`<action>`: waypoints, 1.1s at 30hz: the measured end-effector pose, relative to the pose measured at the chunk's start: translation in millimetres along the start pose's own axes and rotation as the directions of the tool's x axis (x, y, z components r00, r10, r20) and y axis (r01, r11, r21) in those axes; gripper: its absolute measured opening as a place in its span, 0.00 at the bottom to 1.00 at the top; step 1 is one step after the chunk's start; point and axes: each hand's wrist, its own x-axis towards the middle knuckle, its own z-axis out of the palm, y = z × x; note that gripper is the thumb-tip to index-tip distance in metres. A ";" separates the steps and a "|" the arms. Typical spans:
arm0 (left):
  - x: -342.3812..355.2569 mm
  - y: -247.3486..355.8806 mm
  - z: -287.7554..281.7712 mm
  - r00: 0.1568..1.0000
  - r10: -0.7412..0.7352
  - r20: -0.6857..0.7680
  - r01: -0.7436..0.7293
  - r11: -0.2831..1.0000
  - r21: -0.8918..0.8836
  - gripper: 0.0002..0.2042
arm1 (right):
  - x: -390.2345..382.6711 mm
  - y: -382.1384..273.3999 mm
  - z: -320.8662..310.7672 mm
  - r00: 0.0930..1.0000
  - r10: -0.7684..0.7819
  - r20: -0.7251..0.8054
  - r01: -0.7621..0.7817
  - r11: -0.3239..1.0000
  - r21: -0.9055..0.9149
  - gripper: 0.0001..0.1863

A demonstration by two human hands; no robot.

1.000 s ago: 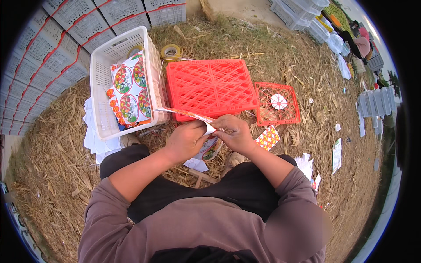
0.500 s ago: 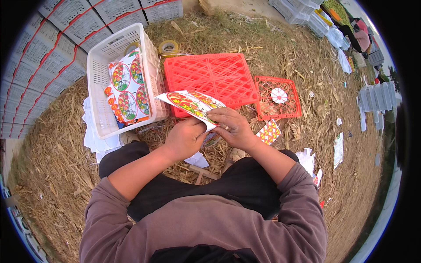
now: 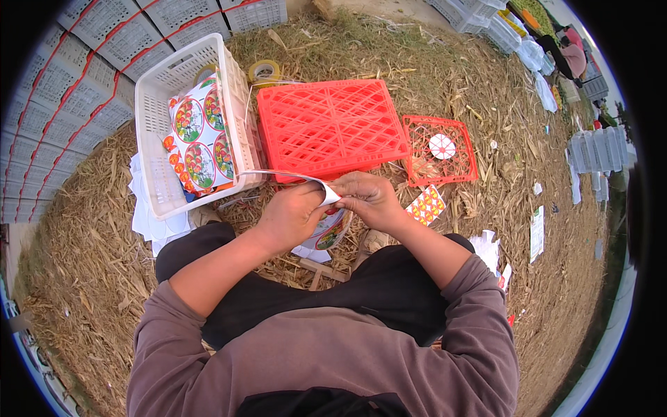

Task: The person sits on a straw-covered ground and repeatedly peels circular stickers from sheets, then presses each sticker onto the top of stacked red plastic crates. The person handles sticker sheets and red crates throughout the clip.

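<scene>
A sheet of round fruit-print stickers (image 3: 329, 195) is held between my two hands, seen almost edge-on with its white underside curling up at the right end. My left hand (image 3: 294, 214) grips it with closed fingers. At the curled end, my right hand (image 3: 369, 200) pinches it between thumb and fingers. Beneath the hands, more round printed labels on white (image 3: 331, 231) show partly; whether they join the held sheet I cannot tell. Just beyond the hands lies a stack of red plastic lattice lids (image 3: 333, 125).
To the left, a white plastic basket (image 3: 144, 139) holds more sticker sheets (image 3: 198, 135). Yellow tape rolls (image 3: 264, 71) lie beside it. A single red lattice lid (image 3: 410, 167) and a small sticker sheet (image 3: 425, 206) lie right. Stacked grey crates (image 3: 59, 90) stand far left; a person (image 3: 573, 57) is far right.
The sheet has tipped from showing its printed face to nearly edge-on and lower, its right end curling up. Both hands stay on it, close together.
</scene>
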 end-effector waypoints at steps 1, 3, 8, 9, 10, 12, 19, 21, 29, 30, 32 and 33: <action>0.1 0.2 -0.6 1.000 -0.018 0.025 0.017 1.000 0.023 0.14 | -0.3 1.1 0.2 1.000 0.002 -0.001 -0.001 1.000 0.020 0.14; 0.4 0.4 -2.2 0.999 -0.025 0.047 0.024 0.999 0.024 0.15 | -0.1 2.4 0.0 1.000 0.014 0.007 -0.014 0.998 0.063 0.14; 0.7 2.4 -2.0 1.000 -0.015 0.010 0.014 1.000 0.017 0.12 | 1.4 -1.0 0.8 1.000 -0.013 0.003 0.013 0.999 0.048 0.13; 0.5 3.4 -1.1 1.000 -0.014 -0.014 0.014 1.000 -0.011 0.10 | 1.6 -2.9 1.7 1.000 -0.028 0.002 0.028 0.999 0.025 0.13; 0.0 4.5 -0.5 0.999 -0.049 -0.015 0.050 0.999 0.020 0.10 | 2.0 -4.9 2.3 0.999 -0.038 -0.013 0.038 0.999 -0.007 0.13; -1.6 6.6 1.1 0.997 -0.076 -0.033 0.077 0.997 0.030 0.09 | 1.3 -8.4 5.6 0.995 0.100 0.008 -0.100 0.975 0.198 0.12; 3.0 5.8 -1.6 0.995 -0.101 0.004 0.101 0.995 0.001 0.11 | 4.8 -8.9 7.9 0.996 0.071 -0.056 -0.059 0.980 0.188 0.09; 3.4 5.8 -3.2 0.993 -0.113 0.022 0.113 0.994 0.008 0.12 | 4.9 -7.2 6.1 0.996 0.025 -0.091 -0.013 0.992 0.129 0.10; 4.3 3.8 -4.4 0.994 -0.104 0.015 0.105 0.992 -0.073 0.13 | 2.3 0.0 1.4 0.992 0.120 -0.036 -0.101 0.940 0.325 0.11; 3.9 3.2 -5.2 0.991 -0.129 0.046 0.132 0.988 -0.078 0.14 | 2.5 0.5 0.9 0.991 0.131 -0.040 -0.108 0.924 0.367 0.10; 3.1 2.5 -5.8 0.988 -0.147 0.050 0.152 0.980 -0.126 0.13 | 2.8 0.2 -0.1 0.993 0.096 -0.075 -0.070 0.955 0.289 0.11; 3.0 2.2 -5.6 0.984 -0.167 0.057 0.174 0.973 -0.154 0.13 | 3.0 -0.6 -0.6 0.992 0.080 -0.095 -0.054 0.967 0.248 0.11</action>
